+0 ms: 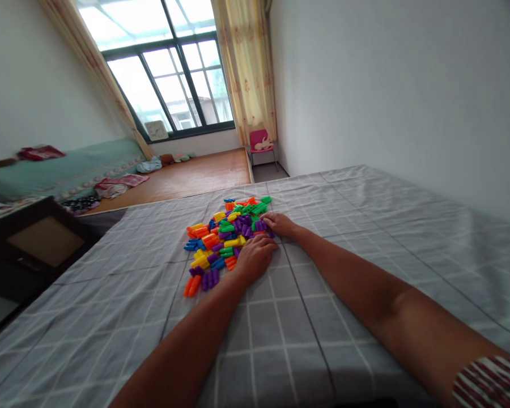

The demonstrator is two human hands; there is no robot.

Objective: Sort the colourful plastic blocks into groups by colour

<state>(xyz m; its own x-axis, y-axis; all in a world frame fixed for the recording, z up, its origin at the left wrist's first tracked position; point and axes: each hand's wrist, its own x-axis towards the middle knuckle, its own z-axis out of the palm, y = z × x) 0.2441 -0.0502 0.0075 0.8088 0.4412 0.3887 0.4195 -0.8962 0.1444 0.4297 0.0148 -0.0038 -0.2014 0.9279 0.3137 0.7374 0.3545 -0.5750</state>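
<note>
A heap of colourful plastic building blocks (204,258) in orange, yellow, green, blue and purple lies on a grey checked cloth. Over the heap's near right edge is my left hand (256,256), its fingers bent and close together; whatever is under them is hidden. My right hand (281,224) comes in from the right, just beyond the left one. Its thumb and fingers are closed at a purple block (260,226) on the heap's right side. Green blocks (257,208) lie beyond the fingertips. The two hands are close but apart.
The checked cloth (348,226) spreads wide around the heap. A dark cabinet (21,255) stands at left. Behind are a brown mat-covered bed (195,173), a pink chair (259,137) with a soft toy, and a window (170,73). A white wall (386,85) runs along the right.
</note>
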